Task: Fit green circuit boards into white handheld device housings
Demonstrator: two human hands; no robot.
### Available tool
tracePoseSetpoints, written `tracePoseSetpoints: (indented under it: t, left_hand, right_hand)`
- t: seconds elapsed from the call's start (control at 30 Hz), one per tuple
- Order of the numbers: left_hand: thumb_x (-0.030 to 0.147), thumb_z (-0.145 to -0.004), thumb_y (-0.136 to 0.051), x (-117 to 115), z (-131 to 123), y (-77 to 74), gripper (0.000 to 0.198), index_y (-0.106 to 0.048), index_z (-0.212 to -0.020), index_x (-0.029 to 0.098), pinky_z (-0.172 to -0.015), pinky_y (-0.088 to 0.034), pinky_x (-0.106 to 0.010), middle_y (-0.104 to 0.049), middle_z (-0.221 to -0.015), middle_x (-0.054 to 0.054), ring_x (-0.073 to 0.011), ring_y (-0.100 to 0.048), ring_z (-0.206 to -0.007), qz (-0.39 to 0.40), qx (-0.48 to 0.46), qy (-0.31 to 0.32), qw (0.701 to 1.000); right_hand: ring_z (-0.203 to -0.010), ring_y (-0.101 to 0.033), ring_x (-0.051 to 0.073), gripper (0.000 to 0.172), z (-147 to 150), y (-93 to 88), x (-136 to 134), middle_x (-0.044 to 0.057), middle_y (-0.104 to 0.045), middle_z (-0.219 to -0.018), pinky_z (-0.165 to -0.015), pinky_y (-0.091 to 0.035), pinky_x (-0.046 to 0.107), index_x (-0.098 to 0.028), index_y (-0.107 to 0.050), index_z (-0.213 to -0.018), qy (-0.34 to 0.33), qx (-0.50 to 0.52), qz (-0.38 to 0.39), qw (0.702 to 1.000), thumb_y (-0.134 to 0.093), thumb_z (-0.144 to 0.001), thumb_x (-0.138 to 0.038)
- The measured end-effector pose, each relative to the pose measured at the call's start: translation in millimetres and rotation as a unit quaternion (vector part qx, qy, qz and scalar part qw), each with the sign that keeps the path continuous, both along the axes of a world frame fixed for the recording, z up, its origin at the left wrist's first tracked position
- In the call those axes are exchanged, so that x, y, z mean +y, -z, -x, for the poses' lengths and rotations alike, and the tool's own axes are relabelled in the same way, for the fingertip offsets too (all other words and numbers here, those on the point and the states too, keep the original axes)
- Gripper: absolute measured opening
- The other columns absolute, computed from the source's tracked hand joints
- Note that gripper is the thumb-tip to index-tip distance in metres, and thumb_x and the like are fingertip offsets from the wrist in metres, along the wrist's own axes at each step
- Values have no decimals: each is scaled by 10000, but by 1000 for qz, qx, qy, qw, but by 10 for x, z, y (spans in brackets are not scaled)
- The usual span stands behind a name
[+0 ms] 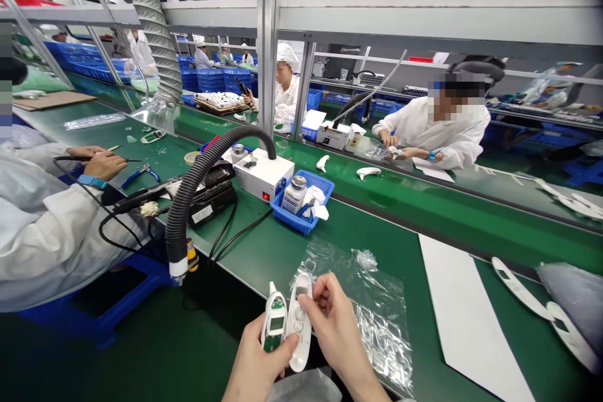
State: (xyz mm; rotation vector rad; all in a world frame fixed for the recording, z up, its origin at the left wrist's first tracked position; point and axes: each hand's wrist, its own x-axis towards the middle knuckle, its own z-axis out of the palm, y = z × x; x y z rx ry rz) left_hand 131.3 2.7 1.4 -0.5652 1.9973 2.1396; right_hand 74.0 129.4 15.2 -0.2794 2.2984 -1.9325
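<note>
In my left hand [261, 352] is an ear thermometer body [276, 324], its pointed probe tip upward and its green circuit board and small grey display exposed. Right beside it stands a long white plastic cover [299, 333], inner side facing me, with a window opening near its top. My right hand [332, 320] pinches this cover along its upper right edge, thumb on the inner face. The left thumb reaches across to the cover's lower left edge. Both parts are above the bench's front edge. Beyond my hands lies a clear plastic bag [384, 308].
A blue tray [301, 226] holds a bottle and tissues. Left of it are a white box [264, 173] with a black hose [176, 201] and black tools. White sheet [464, 301] and curved white covers [572, 333] lie right. Co-workers sit left and across the green conveyor [424, 204].
</note>
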Motion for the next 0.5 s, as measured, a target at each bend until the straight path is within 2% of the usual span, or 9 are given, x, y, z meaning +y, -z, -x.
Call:
tracePoseSetpoints:
  t: [0.13,0.23,0.3,0.37,0.43,0.5]
  left_hand:
    - [516,-614,-715,-69,-113,22,468,-562,-794,112,-389,-313,-172,-481,-455,43,-50,-394,-372,-24,2,-63,998]
    - [551,-595,-738,-210,-211,77,534,-549,-871,135,-397,-295,-157,-477,-505,60,-33,-387,-397,-70,29,-111,991]
    - [591,-629,-701,-407,-260,146,559,-537,-930,151,-398,-283,-151,-490,-585,56,-28,-395,-429,-145,30,-184,972]
    - [666,-687,-596,-686,-298,229,588,-536,-957,148,-393,-274,-148,-493,-610,46,-35,-417,-444,-217,16,-274,937]
    - [726,-703,-515,-999,-339,308,638,-545,-939,134,-397,-292,-148,-485,-572,43,-45,-440,-443,-241,9,-342,908]
    - [730,-707,-506,-1276,-386,369,630,-543,-908,134,-405,-318,-148,-493,-547,43,-46,-448,-431,-231,17,-381,895]
  right_hand:
    - [-513,-518,129,364,-189,130,-222,2,-565,-680,-478,-422,246,-191,-453,-943,-91,-140,126,978,-596,-826,-505]
    - [-459,-518,119,447,-301,307,-435,24,-567,-622,-431,-420,236,-152,-514,-816,-97,-166,126,973,-592,-795,-592]
    - [-419,-484,92,499,-321,417,-657,5,-548,-593,-374,-370,198,-142,-535,-835,-101,-184,132,969,-602,-765,-632]
    - [-344,-401,46,570,-315,496,-987,-14,-544,-605,-294,-248,153,-141,-535,-931,-138,-231,165,949,-591,-744,-676]
    - [-310,-355,20,652,-310,546,-1407,-15,-550,-614,-264,-155,128,-130,-531,-958,-180,-288,196,920,-588,-701,-727]
    - [-295,-372,31,710,-323,580,-1830,-17,-532,-543,-257,-152,127,-117,-531,-888,-208,-335,205,896,-582,-642,-781]
